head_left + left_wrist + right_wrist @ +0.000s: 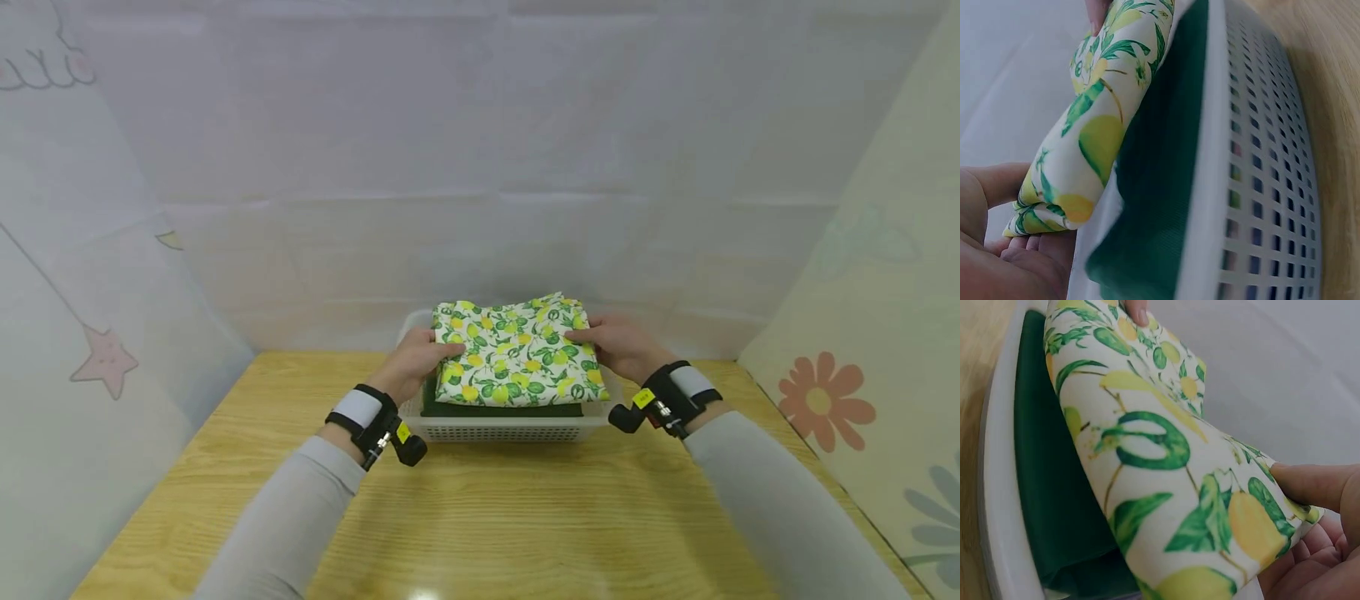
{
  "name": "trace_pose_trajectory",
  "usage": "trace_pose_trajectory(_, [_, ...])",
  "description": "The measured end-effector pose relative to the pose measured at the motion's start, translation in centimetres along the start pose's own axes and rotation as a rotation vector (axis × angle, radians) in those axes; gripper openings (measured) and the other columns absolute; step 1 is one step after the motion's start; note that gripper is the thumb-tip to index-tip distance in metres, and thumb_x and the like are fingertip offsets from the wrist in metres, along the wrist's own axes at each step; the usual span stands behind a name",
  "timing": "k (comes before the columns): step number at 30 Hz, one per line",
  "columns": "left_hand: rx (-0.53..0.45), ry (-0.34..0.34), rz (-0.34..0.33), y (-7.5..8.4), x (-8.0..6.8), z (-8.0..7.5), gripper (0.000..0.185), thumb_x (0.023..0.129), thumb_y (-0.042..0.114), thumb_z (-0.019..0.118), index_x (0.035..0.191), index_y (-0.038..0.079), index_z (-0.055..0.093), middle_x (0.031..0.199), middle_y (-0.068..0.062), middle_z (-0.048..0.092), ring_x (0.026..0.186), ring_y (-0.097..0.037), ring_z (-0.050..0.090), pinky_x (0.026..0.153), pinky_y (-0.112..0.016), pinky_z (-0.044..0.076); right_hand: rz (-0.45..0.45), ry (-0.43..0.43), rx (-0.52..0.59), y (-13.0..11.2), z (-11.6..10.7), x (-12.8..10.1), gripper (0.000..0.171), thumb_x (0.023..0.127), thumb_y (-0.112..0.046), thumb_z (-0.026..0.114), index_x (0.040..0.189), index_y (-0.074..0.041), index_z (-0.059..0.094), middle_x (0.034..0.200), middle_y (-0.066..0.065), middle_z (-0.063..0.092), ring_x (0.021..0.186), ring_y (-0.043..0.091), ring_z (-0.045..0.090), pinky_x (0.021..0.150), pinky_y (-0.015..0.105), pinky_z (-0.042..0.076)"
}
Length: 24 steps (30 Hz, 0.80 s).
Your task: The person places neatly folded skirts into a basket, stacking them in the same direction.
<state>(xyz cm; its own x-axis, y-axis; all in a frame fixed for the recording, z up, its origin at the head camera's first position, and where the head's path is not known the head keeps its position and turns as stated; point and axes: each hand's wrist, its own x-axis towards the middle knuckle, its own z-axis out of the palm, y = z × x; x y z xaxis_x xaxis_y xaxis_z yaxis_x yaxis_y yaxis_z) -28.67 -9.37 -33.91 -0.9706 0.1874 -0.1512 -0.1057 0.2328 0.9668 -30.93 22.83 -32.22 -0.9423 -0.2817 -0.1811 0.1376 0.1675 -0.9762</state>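
Note:
A folded cloth [517, 354] printed with lemons and green leaves spans the space between both hands, over a white plastic basket [495, 433]. My left hand [411, 364] grips its left edge, thumb on top and fingers underneath. At the opposite edge my right hand [626, 346] pinches the cloth the same way, as the right wrist view shows. Dark green folded fabric [1163, 144] lies inside the basket, beneath the printed cloth. In the right wrist view the green fabric [1054, 469] shows along the basket's near wall.
The basket stands on a light wooden table [480, 508] near its back edge. Behind it hangs a pale fabric backdrop [480, 167]. Side panels bear a pink star [105, 362] at left and an orange flower [821, 402] at right.

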Motion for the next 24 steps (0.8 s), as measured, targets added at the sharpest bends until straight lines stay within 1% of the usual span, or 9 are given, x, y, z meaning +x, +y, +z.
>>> trace_pose_trajectory(2, [0.034,0.023,-0.017,-0.6,0.5,0.2,0.028,0.096,0.025,0.065,0.078,0.011,0.048,0.067,0.003,0.035,0.062,-0.015,0.035,0.072,-0.033,0.038,0.004,0.02,-0.007,1.0,-0.1,0.7,0.015,0.097,-0.013,0.063,0.083,-0.014,0.06,0.091,-0.002,0.071,0.083,0.011,0.07,0.078,0.027,0.058])
trace_pose_trajectory(5, [0.08,0.053,-0.032,-1.3,0.9,0.6,0.038,0.096,0.025,0.066,0.072,0.013,0.038,0.068,0.002,0.03,0.063,-0.017,0.033,0.069,-0.034,0.035,0.019,0.052,-0.029,2.2,-0.1,1.3,0.015,0.097,-0.013,0.063,0.084,-0.012,0.058,0.088,-0.003,0.069,0.079,0.011,0.069,0.076,0.027,0.058])
trace_pose_trajectory(6, [0.092,0.059,-0.036,-1.5,1.0,0.7,0.04,0.096,0.025,0.065,0.071,0.013,0.035,0.069,0.001,0.03,0.064,-0.017,0.033,0.069,-0.033,0.034,0.023,0.05,-0.038,2.5,-0.1,1.4,0.007,0.098,-0.014,0.062,0.095,-0.008,0.062,0.091,-0.003,0.07,0.081,0.01,0.07,0.077,0.028,0.059])
trace_pose_trajectory(10, [0.108,0.079,-0.049,-2.1,1.3,1.0,0.036,0.096,0.025,0.065,0.074,0.012,0.039,0.076,-0.001,0.034,0.069,-0.017,0.036,0.066,-0.031,0.033,0.055,0.075,-0.067,3.3,0.0,1.6,0.04,0.099,-0.016,0.06,0.134,0.003,0.054,0.098,-0.003,0.071,0.086,0.01,0.072,0.08,0.029,0.06])
trace_pose_trajectory(13, [0.095,0.087,-0.063,-2.4,1.5,1.1,0.021,0.096,0.024,0.066,0.092,0.006,0.057,0.091,-0.005,0.05,0.08,-0.018,0.048,0.071,-0.03,0.041,0.06,0.084,-0.087,3.5,0.0,1.7,0.048,0.099,-0.016,0.06,0.14,0.005,0.048,0.101,-0.001,0.071,0.086,0.01,0.072,0.08,0.029,0.06])
trace_pose_trajectory(16, [0.094,0.093,-0.071,-2.8,1.6,1.1,0.042,0.096,0.024,0.065,0.127,-0.001,0.054,0.135,-0.014,0.05,0.109,-0.025,0.053,0.088,-0.036,0.047,0.044,0.094,-0.155,3.6,0.2,1.6,0.047,0.098,-0.016,0.061,0.138,0.007,0.05,0.102,0.003,0.071,0.083,0.009,0.071,0.078,0.029,0.06])
trace_pose_trajectory(19, [0.105,0.099,-0.072,-3.1,1.6,1.1,0.058,0.095,0.024,0.066,0.141,-0.003,0.044,0.165,-0.014,0.014,0.119,-0.028,0.048,0.095,-0.039,0.044,0.016,0.137,-0.301,3.7,0.4,1.3,0.039,0.097,-0.017,0.064,0.126,0.008,0.059,0.095,0.004,0.07,0.077,0.01,0.068,0.073,0.028,0.059])
trace_pose_trajectory(21, [0.112,0.107,-0.07,-3.3,1.6,1.1,0.062,0.095,0.024,0.067,0.143,-0.004,0.042,0.168,-0.011,0.001,0.121,-0.028,0.047,0.096,-0.039,0.043,-0.012,0.181,-0.427,3.7,0.5,1.1,0.02,0.095,-0.017,0.066,0.095,0.003,0.066,0.074,0.0,0.061,0.065,0.009,0.059,0.066,0.027,0.055])
trace_pose_trajectory(24, [0.103,0.118,-0.066,-3.1,1.4,1.1,0.061,0.094,0.022,0.068,0.143,-0.005,0.042,0.165,-0.015,0.018,0.119,-0.031,0.051,0.1,-0.041,0.046,-0.047,0.239,-0.587,3.8,0.6,0.9,0.04,0.092,-0.017,0.07,0.062,-0.011,0.045,0.056,-0.005,0.037,0.053,0.012,0.047,0.06,0.027,0.048])
